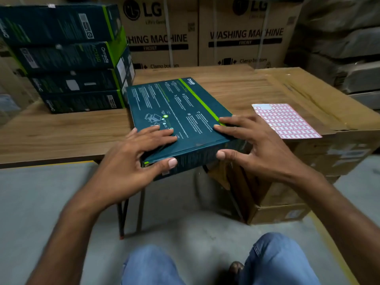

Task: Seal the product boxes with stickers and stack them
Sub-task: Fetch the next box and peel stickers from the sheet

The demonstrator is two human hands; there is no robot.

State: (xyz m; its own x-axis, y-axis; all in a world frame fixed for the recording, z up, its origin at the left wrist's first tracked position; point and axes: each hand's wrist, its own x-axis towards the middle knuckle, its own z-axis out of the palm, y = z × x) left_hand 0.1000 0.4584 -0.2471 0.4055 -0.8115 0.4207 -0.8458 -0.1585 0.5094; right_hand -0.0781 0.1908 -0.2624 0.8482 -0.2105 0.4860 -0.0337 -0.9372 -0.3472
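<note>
The product box (181, 112) is laid flat on the wooden table (61, 132), its near end hanging over the table's edge. It is held down by both hands. The left hand (131, 159) is spread on the lid with its thumb pressed against the near end face; the right hand (257, 149) is likewise spread, fingertips laid by the green stripe and thumb set against the same face. Nothing is pinched.

Whether a seal has been applied to that end cannot be told (a small pale patch shows under the left thumb, but it is blurred).

The sticker sheet (287, 122) is left just to the right, on a brown carton (329, 103).

Four like boxes are already piled in a stack (70, 58) at the table's far left, so part of the work is judged done; this box remains to be stacked.
</note>
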